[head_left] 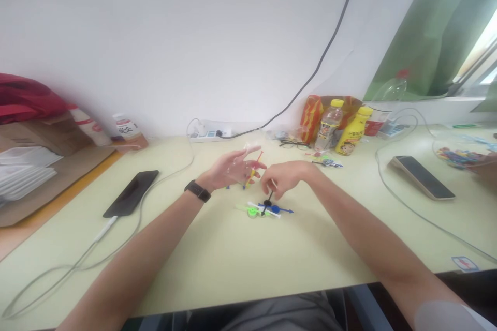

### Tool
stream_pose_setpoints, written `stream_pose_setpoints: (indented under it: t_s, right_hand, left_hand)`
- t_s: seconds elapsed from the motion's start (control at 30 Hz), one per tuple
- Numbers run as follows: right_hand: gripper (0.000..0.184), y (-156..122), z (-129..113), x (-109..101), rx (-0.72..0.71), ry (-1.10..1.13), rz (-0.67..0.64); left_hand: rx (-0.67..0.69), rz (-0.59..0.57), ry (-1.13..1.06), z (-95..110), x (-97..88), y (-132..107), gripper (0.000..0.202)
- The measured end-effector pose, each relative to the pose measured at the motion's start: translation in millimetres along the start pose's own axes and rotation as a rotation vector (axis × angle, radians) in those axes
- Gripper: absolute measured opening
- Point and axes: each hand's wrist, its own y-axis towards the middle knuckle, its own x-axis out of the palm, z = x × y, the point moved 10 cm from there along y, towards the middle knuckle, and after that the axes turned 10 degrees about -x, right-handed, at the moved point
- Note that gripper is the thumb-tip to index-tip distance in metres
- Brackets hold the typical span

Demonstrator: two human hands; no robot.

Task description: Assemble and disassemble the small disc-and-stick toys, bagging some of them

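Two hands (237, 168), at least four plastic pieces (275, 209), one wristwatch (198, 191), two yellow-capped bottles (351, 134), one pair of glasses (291, 143).

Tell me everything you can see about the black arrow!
The black arrow is thin, with a pointed tip and a round part on its shaft. It looks like plastic. It slants over a white piece and a blue piece, tip toward the table's near edge. Its far end reaches the right hand; the grip is unclear.

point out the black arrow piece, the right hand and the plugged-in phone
Black arrow piece (267, 202): head view, on its round hub.
Right hand (285, 177): head view, on its back.
Plugged-in phone (131, 194): head view, on its dark screen.
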Motion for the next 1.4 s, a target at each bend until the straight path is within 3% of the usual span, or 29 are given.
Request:
stream_pose_setpoints:
  t_s: [0.1, 0.17, 0.33, 0.53, 0.7, 0.8, 0.87, 1.07, 1.3, 1.4]
  right_hand:
    - [0.023, 18.2, 9.6, 15.8, 0.008, 0.008, -0.05]
    - [0.017, 19.3, 10.5, 14.8, 0.009, 0.01, -0.028]
    - [0.013, -4.4, 1.2, -14.7, -0.05, 0.005, 0.112]
    - [0.02, -51.9, -4.0, -52.2, 0.003, -0.021, 0.24]
    - [0.031, -97.1, -12.2, -88.2, 0.017, -0.01, 0.507]
    - [0.033, -124.7, -2.4, -109.4, 0.102, 0.036, 0.763]
    - [0.031, -132.6, 5.2, -112.8, 0.161, 0.069, 0.838]
    - [0.02, -111.3, 1.2, -102.9, 0.139, 0.149, 0.793]
    - [0.016, -88.1, -11.2, -99.6, 0.073, 0.225, 0.869]
    - [0.014, -89.1, -8.5, -104.7, 0.086, 0.177, 0.949]
  left_hand:
    - [0.003, 0.002, -0.009, 1.0, 0.2, -1.1, 0.063]
    - [0.008, 0.0, -0.013, 2.3, 0.6, -2.3, 0.063]
    - [0.017, -0.022, -0.033, 4.6, 0.4, -4.5, 0.066]
    - [0.018, -0.04, -0.014, 4.4, -1.8, -6.0, 0.069]
    - [-0.011, -0.033, 0.043, 2.1, 2.9, -6.8, 0.069]
    - [-0.032, -0.041, 0.108, -0.8, 6.6, -6.1, 0.069]
    - [-0.04, -0.047, 0.136, -2.8, 8.3, -5.5, 0.07]
    - [-0.037, -0.05, 0.177, -5.7, 12.4, -4.1, 0.073]
    - [-0.029, -0.105, 0.165, -10.3, 23.2, -0.3, 0.064]
    - [-0.021, -0.134, 0.185, -11.9, 27.0, 0.2, 0.072]
